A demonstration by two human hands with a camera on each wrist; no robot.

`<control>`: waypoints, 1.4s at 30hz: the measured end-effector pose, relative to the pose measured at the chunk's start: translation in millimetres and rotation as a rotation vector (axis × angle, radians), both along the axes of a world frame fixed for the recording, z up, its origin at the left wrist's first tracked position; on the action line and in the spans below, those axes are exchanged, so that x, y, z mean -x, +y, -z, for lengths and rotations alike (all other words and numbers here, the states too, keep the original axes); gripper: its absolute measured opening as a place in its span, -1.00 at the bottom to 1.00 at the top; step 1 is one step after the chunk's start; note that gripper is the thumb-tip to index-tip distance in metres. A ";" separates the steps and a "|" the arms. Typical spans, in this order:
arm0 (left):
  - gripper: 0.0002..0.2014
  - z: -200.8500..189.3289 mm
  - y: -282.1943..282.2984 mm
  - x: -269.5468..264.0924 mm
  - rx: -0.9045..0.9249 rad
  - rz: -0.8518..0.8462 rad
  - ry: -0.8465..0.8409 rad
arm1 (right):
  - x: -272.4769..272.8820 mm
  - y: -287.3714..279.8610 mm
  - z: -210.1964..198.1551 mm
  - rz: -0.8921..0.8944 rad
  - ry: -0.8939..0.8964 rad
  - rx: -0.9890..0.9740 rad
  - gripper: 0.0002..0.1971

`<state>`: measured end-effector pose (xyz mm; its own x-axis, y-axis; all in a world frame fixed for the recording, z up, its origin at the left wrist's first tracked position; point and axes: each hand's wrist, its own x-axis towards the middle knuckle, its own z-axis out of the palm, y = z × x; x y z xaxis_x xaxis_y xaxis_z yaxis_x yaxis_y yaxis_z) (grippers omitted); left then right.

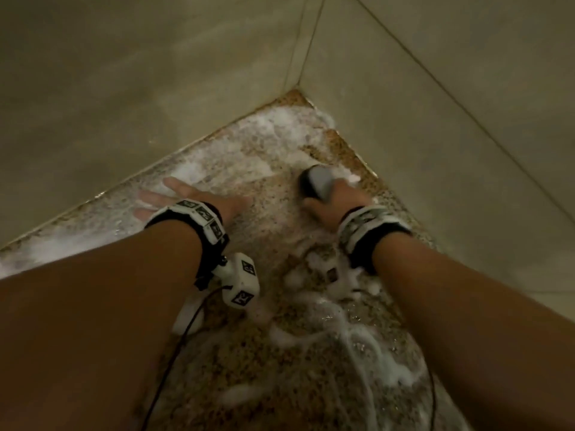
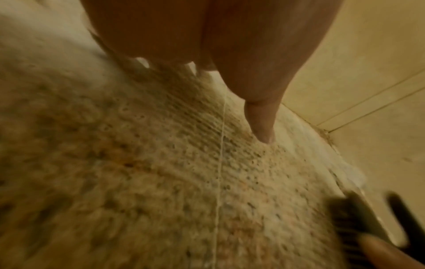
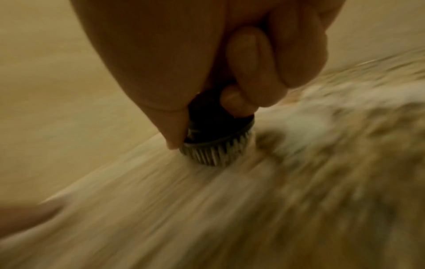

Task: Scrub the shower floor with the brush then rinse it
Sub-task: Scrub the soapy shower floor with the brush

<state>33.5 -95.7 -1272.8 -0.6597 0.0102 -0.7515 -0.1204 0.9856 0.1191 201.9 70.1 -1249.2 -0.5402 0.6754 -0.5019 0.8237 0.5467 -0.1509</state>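
Note:
The speckled brown shower floor (image 1: 264, 237) is covered in white soap foam (image 1: 249, 144), thickest toward the far corner. My right hand (image 1: 336, 197) grips a dark brush (image 1: 314, 181) with a grey top, its bristles (image 3: 218, 154) pressed on the wet floor near the right wall. Blur streaks the floor in the right wrist view. My left hand (image 1: 174, 197) rests flat on the foamy floor with fingers spread, the thumb (image 2: 262, 118) pointing toward the corner. The brush (image 2: 349, 225) shows blurred at the lower right of the left wrist view.
Beige tiled walls (image 1: 124, 88) meet at a corner (image 1: 297, 90) ahead and hem in the floor on the left and right. Black cables (image 1: 183, 334) from the wrist cameras trail over the floor between my arms. Foam streaks (image 1: 357, 337) lie nearer to me.

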 end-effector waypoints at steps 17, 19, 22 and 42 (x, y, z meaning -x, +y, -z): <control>0.77 -6.6 9.4 -12.6 0.053 0.021 0.012 | 39.4 79.0 10.3 0.091 -0.021 -0.109 -0.25; 0.79 -4.1 8.7 -10.4 0.050 0.018 0.002 | 41.2 92.8 10.8 0.193 -0.035 -0.146 -0.26; 0.80 -2.1 6.4 -10.0 0.030 0.012 -0.012 | 60.7 65.9 16.3 -0.004 0.041 -0.104 -0.36; 0.79 3.1 3.5 -2.7 0.004 0.003 -0.052 | 154.4 117.9 22.2 -0.065 -0.159 -0.208 -0.36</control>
